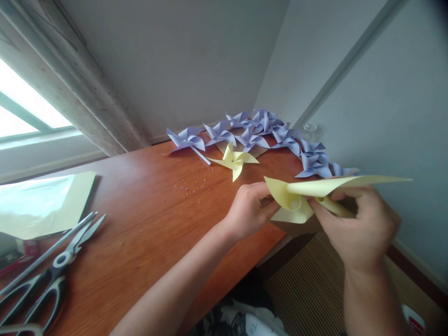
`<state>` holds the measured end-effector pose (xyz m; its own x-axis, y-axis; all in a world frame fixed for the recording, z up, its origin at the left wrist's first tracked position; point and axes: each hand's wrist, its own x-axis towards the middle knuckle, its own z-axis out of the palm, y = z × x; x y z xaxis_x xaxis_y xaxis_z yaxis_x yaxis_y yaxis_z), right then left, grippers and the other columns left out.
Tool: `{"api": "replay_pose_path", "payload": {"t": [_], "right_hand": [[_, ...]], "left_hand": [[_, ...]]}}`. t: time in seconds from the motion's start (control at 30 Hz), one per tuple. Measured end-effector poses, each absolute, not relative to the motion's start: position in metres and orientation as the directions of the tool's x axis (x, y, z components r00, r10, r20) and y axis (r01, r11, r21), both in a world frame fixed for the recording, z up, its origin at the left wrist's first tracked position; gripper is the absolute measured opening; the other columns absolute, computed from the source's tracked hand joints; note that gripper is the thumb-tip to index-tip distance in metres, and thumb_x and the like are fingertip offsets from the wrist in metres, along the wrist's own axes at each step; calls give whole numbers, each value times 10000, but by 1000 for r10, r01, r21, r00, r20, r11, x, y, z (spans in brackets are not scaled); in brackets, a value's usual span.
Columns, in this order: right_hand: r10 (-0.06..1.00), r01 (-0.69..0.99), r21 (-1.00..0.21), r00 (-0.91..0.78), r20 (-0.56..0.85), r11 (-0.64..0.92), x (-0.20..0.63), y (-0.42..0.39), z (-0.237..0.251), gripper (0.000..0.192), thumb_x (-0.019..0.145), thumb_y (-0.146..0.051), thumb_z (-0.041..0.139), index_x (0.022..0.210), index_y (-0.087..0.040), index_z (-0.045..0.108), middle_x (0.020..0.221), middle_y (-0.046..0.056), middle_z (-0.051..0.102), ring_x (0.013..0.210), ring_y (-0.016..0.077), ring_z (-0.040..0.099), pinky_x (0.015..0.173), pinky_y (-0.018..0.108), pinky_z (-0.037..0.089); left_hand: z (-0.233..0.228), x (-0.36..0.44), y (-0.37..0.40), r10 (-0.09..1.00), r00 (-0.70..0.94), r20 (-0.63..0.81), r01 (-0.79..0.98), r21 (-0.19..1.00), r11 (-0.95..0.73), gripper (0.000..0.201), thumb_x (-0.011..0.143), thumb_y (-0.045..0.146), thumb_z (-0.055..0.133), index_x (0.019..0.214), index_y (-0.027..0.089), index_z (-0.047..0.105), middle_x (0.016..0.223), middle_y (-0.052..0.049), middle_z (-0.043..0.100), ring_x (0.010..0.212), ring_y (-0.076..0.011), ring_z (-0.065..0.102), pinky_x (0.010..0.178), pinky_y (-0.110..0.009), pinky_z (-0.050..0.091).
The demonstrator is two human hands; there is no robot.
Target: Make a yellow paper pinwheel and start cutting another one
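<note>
A yellow paper pinwheel [311, 188] is held up between my two hands, above the table's right edge. My left hand [250, 210] pinches its left blade, fingers closed. Around its right side my right hand [357, 224] is closed, thumb in front near a rolled yellow paper part [336, 207]. Another yellow pinwheel [233, 161] lies on the table just beyond my left hand. Behind it sit several purple paper pinwheels [252, 137], and one purple pinwheel [187, 139] at the left has a paper stick [201, 155].
Black-handled scissors [61, 261] lie open at the left beside a thin metal rod [49, 252]. A stack of yellow paper [82, 198] is behind them. Small purple paper bits [189, 189] dot the wooden table [140, 270]. A wall and a curtained window border it.
</note>
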<state>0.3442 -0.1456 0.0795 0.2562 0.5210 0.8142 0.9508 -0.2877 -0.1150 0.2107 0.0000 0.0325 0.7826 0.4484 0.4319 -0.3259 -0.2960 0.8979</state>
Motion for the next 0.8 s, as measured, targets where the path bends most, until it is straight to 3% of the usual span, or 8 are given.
{"api": "replay_pose_path", "payload": {"t": [0.23,0.37,0.53,0.67,0.8], "right_hand": [[602,959,-205,282,747,-196,350,-136,80,283,796,-285,814,832,-268,534,943,45,728,996,279,731,903,394,582],[639,940,-246,342,689,-238,349,-133,78,305,795,-362,823,933,-256,573,1006,71,727,1014,296,727,900,421,588],[669,861,-445,484,564,-247,363,-143,67,440,784,-483,810,1086,-250,591,1173,101,729,1039,313,722,896,479,592],[659,777,-550,590,467,-307,389,-162,47,312,908,-463,677,1136,-256,628,1127,81,756,962,277,744,863,470,599],[715,742,-574,605,351,-346,412,-173,21,290,961,-410,590,1178,-229,656,1102,98,760,977,267,742,885,467,595]], "left_hand": [[25,213,5,470,840,273,-237,962,-134,115,850,176,679,927,131,752,986,-86,791,896,-222,733,802,-302,574],[17,218,8,480,863,157,-185,983,10,137,828,178,689,929,106,746,983,-107,790,861,-216,734,742,-287,569],[3,223,12,488,870,67,-145,982,123,151,792,125,679,927,118,747,957,-82,797,854,-208,741,741,-291,578],[-7,226,15,512,859,1,-137,964,227,205,789,118,692,987,132,744,984,-90,802,977,-250,752,857,-363,597],[-17,228,16,523,852,-21,-128,960,247,233,807,114,688,1036,131,728,999,-115,803,1027,-279,752,910,-419,597]]}}
